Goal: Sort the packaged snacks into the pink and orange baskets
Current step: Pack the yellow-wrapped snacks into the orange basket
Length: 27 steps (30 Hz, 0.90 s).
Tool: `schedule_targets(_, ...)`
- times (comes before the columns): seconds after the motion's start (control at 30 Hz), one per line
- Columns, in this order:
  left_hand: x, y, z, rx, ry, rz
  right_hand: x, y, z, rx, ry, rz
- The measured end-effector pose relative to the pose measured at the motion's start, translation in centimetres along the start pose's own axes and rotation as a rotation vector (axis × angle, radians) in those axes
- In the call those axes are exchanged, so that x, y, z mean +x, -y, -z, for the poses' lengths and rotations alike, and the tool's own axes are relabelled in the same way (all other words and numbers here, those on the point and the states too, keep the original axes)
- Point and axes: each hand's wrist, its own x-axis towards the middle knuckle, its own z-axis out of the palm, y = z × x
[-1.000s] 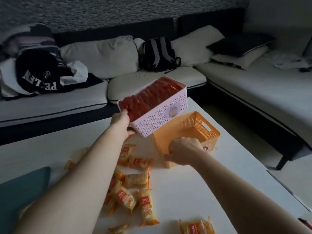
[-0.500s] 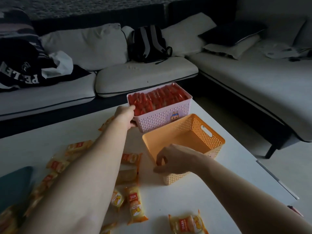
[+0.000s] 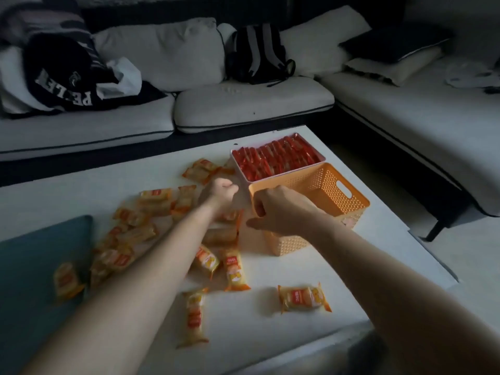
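The pink basket (image 3: 239, 169) stands on the white table (image 3: 270, 328), packed with red-wrapped snacks (image 3: 276, 158). Touching its near side is the orange basket (image 3: 327, 190), which is empty. My right hand (image 3: 281, 209) grips the orange basket's near-left rim, fingers hooked over the edge. My left hand (image 3: 220, 194) is curled into a fist just left of the pink basket's near corner, with nothing visible in it. Several yellow-wrapped snacks (image 3: 304, 297) lie scattered over the table under and around my left forearm.
A teal cushion (image 3: 32, 266) rests on the table's left end, with a yellow snack on it. A white L-shaped sofa (image 3: 254, 101) surrounds the table and holds a backpack (image 3: 259, 52) and dark clothing (image 3: 62, 82). The table's right edge runs close to the orange basket.
The pink basket came down from the air onto the table behind the orange basket. My left hand drew back from it and closed. My right hand stayed on the orange basket.
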Motion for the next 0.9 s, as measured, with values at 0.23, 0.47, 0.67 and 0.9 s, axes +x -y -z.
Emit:
schedule_targets(0.23, -14.0, 6.7, 5.3, 0.599, 0.018, -0.247, -6.0, 2.4, -6.0, -0.245, 0.572, -0.068)
schedule_targets(0.47, -21.6, 10.8, 7.6, 1.081, 0.479, -0.355, -6.3, 4.1, -7.7, 0.008, 0.511, -0.203)
schedule_targets(0.67, -21.6, 12.0, 7.4, 1.278, 0.282, -0.452, -3.0, 7.6, -9.2, 0.136, 0.098, -0.141)
schedule_targets(0.9, -21.7, 13.5, 12.4, 0.879, -0.063, -0.176, -0.6, 9.2, -11.6, 0.053, 0.179, -0.284)
